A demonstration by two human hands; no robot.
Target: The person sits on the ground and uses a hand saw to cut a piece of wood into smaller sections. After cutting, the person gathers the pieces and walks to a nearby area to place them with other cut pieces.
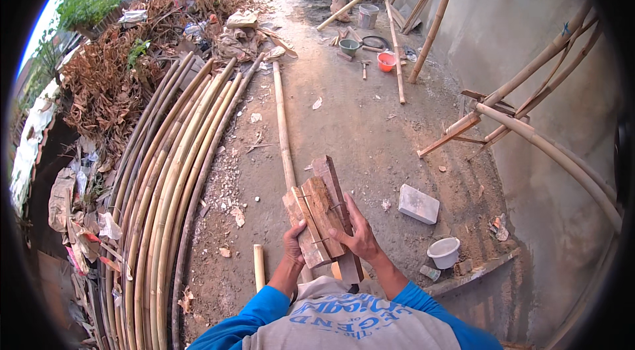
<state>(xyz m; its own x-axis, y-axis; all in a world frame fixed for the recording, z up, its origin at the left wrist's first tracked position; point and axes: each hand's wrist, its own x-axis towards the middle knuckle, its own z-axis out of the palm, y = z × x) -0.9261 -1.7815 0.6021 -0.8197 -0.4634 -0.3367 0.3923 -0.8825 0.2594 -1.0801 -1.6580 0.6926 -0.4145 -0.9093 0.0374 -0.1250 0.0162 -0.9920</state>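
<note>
Close to my body, my left hand (293, 244) and my right hand (361, 233) clasp a bundle of wooden blocks from both sides. A short pale-brown block (309, 241) lies against my left thumb. Beside it sits a rough, split-faced block (322, 206). The longest piece, a dark reddish-brown block (328, 175), runs along the right side and sticks out past the others at both ends. Several thin, nail-like metal pieces show on the blocks. My right thumb presses on the rough block while its fingers reach along the dark one. The undersides are hidden.
Long bamboo poles (175, 178) lie stacked at left, beside dry leaves (109, 79). A single pole (282, 125) lies ahead. Right are a pale block (419, 204), a white bucket (444, 253) and bamboo scaffolding (503, 95). Farther off are a hammer (364, 70) and an orange bucket (386, 62).
</note>
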